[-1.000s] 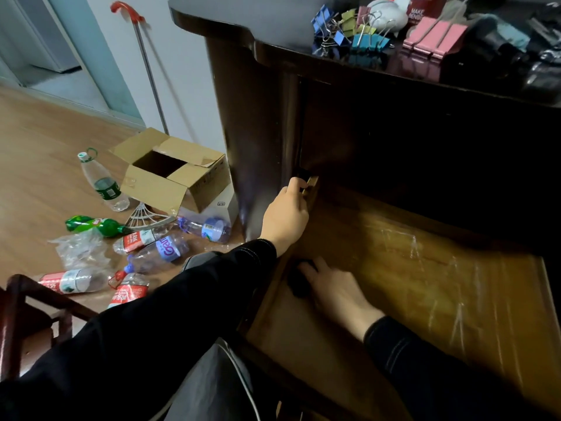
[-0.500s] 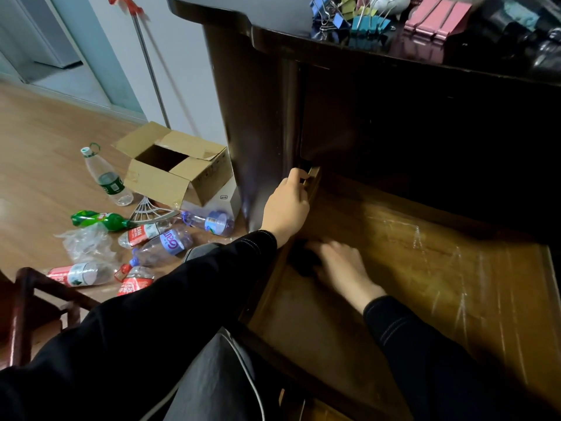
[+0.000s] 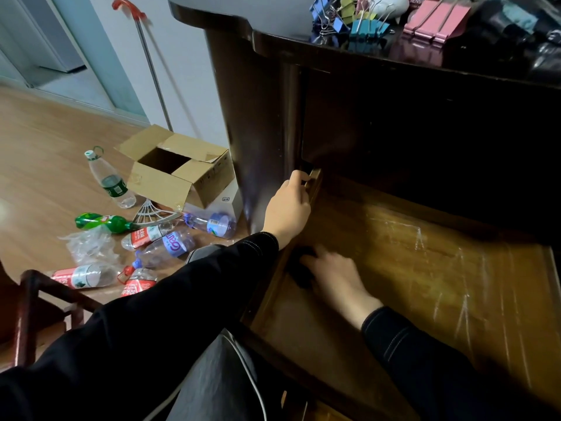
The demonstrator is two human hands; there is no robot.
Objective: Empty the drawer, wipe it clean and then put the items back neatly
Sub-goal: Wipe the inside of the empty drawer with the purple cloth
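The wooden drawer (image 3: pixel 425 284) is pulled out of the dark desk (image 3: pixel 267 117), and its scratched floor is bare. My left hand (image 3: pixel 288 208) grips the top of the drawer's left side wall, close to where it meets the desk. Inside the drawer, my right hand (image 3: pixel 337 278) lies flat with its fingers pressing a dark cloth (image 3: pixel 296 270) against the floor by the left wall. Most of the cloth is hidden under the fingers. Several coloured binder clips (image 3: pixel 364 25), pink clips (image 3: pixel 434 22) and dark items lie on the desk top.
An open cardboard box (image 3: pixel 179 174) sits on the wood floor left of the desk, with several plastic bottles (image 3: pixel 164 241) scattered around it. A red-handled pole (image 3: pixel 151 65) leans on the wall. A dark red chair frame (image 3: pixel 36 299) is at the lower left.
My right hand slid the cloth a short way deeper along the left wall, then slightly back. My left hand kept its hold on the drawer side.
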